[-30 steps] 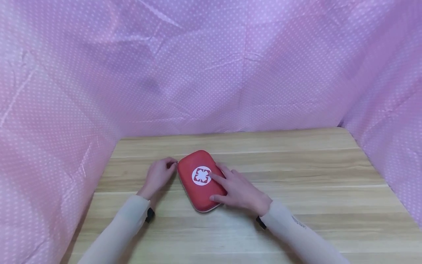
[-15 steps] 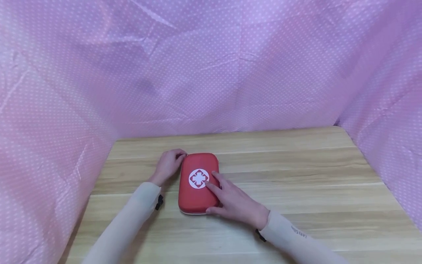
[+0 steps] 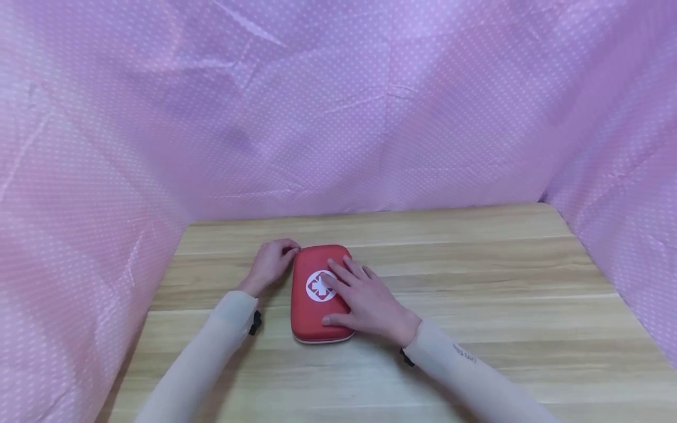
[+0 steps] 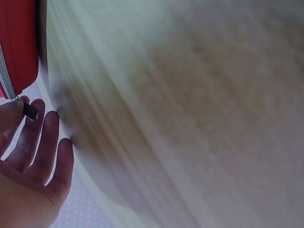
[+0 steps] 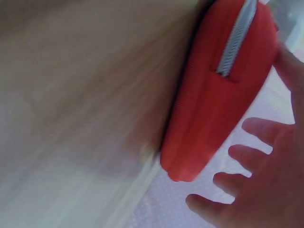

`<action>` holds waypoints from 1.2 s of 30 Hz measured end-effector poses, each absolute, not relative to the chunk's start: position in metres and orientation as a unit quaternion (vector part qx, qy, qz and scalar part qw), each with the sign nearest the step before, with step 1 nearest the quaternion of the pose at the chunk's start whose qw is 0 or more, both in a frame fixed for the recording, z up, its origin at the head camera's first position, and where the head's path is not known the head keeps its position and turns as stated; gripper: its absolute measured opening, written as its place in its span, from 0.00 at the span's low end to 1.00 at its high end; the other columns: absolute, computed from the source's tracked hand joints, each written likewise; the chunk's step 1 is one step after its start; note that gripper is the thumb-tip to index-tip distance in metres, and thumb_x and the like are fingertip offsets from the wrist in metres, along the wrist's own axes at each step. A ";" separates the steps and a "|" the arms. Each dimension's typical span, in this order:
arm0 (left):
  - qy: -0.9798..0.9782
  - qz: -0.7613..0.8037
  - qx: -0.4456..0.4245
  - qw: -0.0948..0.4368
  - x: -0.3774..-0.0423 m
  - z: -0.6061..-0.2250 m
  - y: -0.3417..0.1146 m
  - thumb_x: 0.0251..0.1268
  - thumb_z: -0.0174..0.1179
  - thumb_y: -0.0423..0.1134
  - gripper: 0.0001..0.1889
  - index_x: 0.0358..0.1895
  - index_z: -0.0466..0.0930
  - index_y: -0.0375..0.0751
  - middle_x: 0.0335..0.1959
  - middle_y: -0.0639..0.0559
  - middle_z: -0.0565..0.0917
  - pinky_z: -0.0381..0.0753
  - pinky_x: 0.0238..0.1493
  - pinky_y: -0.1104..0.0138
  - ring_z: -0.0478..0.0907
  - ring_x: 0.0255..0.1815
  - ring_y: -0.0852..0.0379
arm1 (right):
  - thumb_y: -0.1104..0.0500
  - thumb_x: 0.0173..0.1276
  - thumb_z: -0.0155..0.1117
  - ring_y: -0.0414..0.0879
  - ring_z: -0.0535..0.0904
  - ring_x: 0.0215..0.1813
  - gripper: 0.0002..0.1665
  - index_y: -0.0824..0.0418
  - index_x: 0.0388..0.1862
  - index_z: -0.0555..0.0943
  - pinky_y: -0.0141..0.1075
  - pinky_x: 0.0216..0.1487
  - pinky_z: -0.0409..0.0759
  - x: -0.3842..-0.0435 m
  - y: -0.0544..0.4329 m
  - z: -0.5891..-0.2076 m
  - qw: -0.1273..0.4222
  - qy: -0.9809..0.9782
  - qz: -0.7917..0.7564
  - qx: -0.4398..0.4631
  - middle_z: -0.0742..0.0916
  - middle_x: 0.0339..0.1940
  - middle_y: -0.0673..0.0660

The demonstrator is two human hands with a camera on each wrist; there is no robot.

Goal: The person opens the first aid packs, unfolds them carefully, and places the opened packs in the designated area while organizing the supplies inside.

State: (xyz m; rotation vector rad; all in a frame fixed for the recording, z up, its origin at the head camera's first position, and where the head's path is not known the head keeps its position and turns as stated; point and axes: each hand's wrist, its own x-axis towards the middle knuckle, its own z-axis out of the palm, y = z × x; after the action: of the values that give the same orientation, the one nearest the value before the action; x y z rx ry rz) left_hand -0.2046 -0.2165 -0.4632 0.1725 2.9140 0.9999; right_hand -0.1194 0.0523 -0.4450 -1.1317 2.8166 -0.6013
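A red first-aid case [image 3: 307, 317] with a white cross emblem lies closed on the wooden table, its long sides running away from the person. At its far left corner, the left hand [image 3: 267, 265] pinches a dark zipper pull [image 4: 30, 112] between thumb and forefinger; the other fingers spread loosely. The silver zipper [image 4: 5, 76] runs along the case's side. Across the right part of the lid rests the right hand [image 3: 370, 302], fingers spread, partly covering the emblem. In the right wrist view, one end of the zipper [image 5: 235, 42] shows on the red side wall.
The light wooden table [image 3: 502, 282] extends to both sides of the case. Pink polka-dot cloth [image 3: 338, 117] hangs behind it and along both sides. Each wrist wears a dark strap below a pale sleeve.
The case has turned from slanted to nearly straight. The left hand moved slightly away and right with the zipper pull. The right hand first slid toward the case's edge, then farther onto the lid.
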 end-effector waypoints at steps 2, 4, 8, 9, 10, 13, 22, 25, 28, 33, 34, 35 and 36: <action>0.945 0.321 0.063 0.029 -0.205 -0.464 -0.217 0.77 0.60 0.34 0.10 0.53 0.87 0.37 0.48 0.43 0.88 0.81 0.61 0.49 0.83 0.52 0.46 | 0.29 0.66 0.67 0.60 0.52 0.84 0.52 0.52 0.81 0.67 0.63 0.76 0.60 -0.123 0.051 -0.448 0.046 0.911 -0.196 -0.361 0.63 0.84 0.56; 0.945 0.319 0.067 0.028 -0.205 -0.465 -0.219 0.77 0.60 0.33 0.10 0.53 0.87 0.37 0.49 0.43 0.88 0.81 0.61 0.50 0.83 0.52 0.46 | 0.29 0.66 0.67 0.59 0.50 0.85 0.53 0.52 0.82 0.65 0.62 0.77 0.59 -0.126 0.050 -0.449 0.070 0.912 -0.196 -0.353 0.62 0.85 0.56; 0.948 0.309 0.065 0.029 -0.204 -0.464 -0.220 0.76 0.61 0.34 0.09 0.52 0.87 0.38 0.48 0.44 0.88 0.81 0.61 0.50 0.83 0.51 0.46 | 0.29 0.66 0.66 0.58 0.48 0.85 0.54 0.52 0.83 0.64 0.60 0.77 0.60 -0.128 0.050 -0.450 0.092 0.912 -0.196 -0.348 0.62 0.85 0.56; 0.949 0.306 0.067 0.031 -0.204 -0.463 -0.221 0.76 0.61 0.34 0.09 0.52 0.87 0.39 0.47 0.44 0.88 0.81 0.60 0.50 0.83 0.50 0.46 | 0.28 0.66 0.66 0.58 0.48 0.85 0.53 0.52 0.82 0.65 0.60 0.77 0.61 -0.128 0.050 -0.450 0.091 0.912 -0.195 -0.349 0.62 0.85 0.56; 0.951 0.299 0.068 0.032 -0.204 -0.462 -0.221 0.75 0.62 0.34 0.08 0.51 0.87 0.39 0.47 0.45 0.88 0.82 0.60 0.50 0.82 0.49 0.47 | 0.28 0.66 0.66 0.58 0.48 0.85 0.53 0.52 0.82 0.65 0.60 0.77 0.62 -0.128 0.051 -0.449 0.091 0.912 -0.194 -0.350 0.62 0.85 0.57; 0.958 0.274 0.080 0.033 -0.203 -0.461 -0.224 0.75 0.62 0.35 0.07 0.49 0.88 0.40 0.45 0.46 0.88 0.82 0.58 0.50 0.82 0.48 0.47 | 0.29 0.66 0.66 0.58 0.49 0.85 0.52 0.52 0.82 0.65 0.59 0.76 0.63 -0.128 0.051 -0.448 0.094 0.911 -0.196 -0.349 0.62 0.84 0.57; 0.967 0.225 0.120 0.018 -0.199 -0.458 -0.235 0.75 0.63 0.36 0.06 0.46 0.88 0.41 0.43 0.49 0.89 0.83 0.54 0.50 0.84 0.46 0.48 | 0.28 0.66 0.66 0.56 0.47 0.86 0.53 0.50 0.83 0.64 0.62 0.75 0.63 -0.129 0.051 -0.448 0.105 0.913 -0.199 -0.341 0.60 0.85 0.55; 0.968 0.217 0.127 0.016 -0.197 -0.457 -0.238 0.73 0.64 0.35 0.06 0.47 0.89 0.41 0.43 0.48 0.89 0.83 0.54 0.50 0.85 0.47 0.48 | 0.28 0.66 0.66 0.56 0.46 0.86 0.53 0.50 0.83 0.64 0.61 0.76 0.62 -0.129 0.051 -0.448 0.105 0.913 -0.199 -0.340 0.60 0.85 0.55; 0.969 0.208 0.132 0.016 -0.194 -0.457 -0.240 0.72 0.65 0.34 0.06 0.47 0.89 0.40 0.44 0.47 0.89 0.83 0.55 0.49 0.85 0.48 0.47 | 0.28 0.66 0.66 0.56 0.46 0.86 0.53 0.50 0.83 0.64 0.58 0.77 0.61 -0.129 0.051 -0.448 0.105 0.912 -0.201 -0.341 0.60 0.85 0.55; 0.971 0.198 0.136 0.016 -0.190 -0.456 -0.242 0.72 0.66 0.33 0.07 0.48 0.89 0.40 0.45 0.46 0.89 0.82 0.57 0.48 0.85 0.49 0.46 | 0.29 0.66 0.66 0.56 0.46 0.86 0.53 0.51 0.83 0.64 0.55 0.79 0.60 -0.129 0.051 -0.448 0.104 0.912 -0.203 -0.342 0.61 0.85 0.55; 0.971 0.196 0.137 0.016 -0.189 -0.455 -0.242 0.72 0.66 0.33 0.07 0.48 0.89 0.40 0.45 0.46 0.89 0.82 0.57 0.48 0.85 0.49 0.46 | 0.29 0.66 0.66 0.56 0.46 0.86 0.53 0.51 0.83 0.64 0.54 0.79 0.59 -0.129 0.051 -0.448 0.104 0.911 -0.203 -0.342 0.61 0.85 0.55; 0.971 0.197 0.135 0.017 -0.188 -0.454 -0.242 0.71 0.66 0.33 0.07 0.48 0.89 0.40 0.45 0.46 0.89 0.83 0.57 0.48 0.85 0.49 0.46 | 0.29 0.66 0.66 0.56 0.46 0.86 0.53 0.51 0.83 0.64 0.54 0.79 0.59 -0.129 0.051 -0.448 0.103 0.911 -0.203 -0.343 0.61 0.85 0.55; 0.971 0.195 0.136 0.017 -0.188 -0.454 -0.243 0.71 0.66 0.33 0.07 0.48 0.89 0.40 0.45 0.46 0.89 0.83 0.57 0.48 0.85 0.49 0.46 | 0.28 0.66 0.66 0.56 0.46 0.86 0.53 0.51 0.83 0.64 0.54 0.79 0.59 -0.129 0.051 -0.447 0.102 0.912 -0.201 -0.343 0.61 0.85 0.55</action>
State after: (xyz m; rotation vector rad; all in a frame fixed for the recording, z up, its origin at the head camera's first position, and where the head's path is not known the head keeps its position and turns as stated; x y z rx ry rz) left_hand -0.1875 -0.2427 -0.4539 0.4229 3.0191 0.6068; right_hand -0.1294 0.0510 -0.4474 -1.0135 2.6917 -0.5946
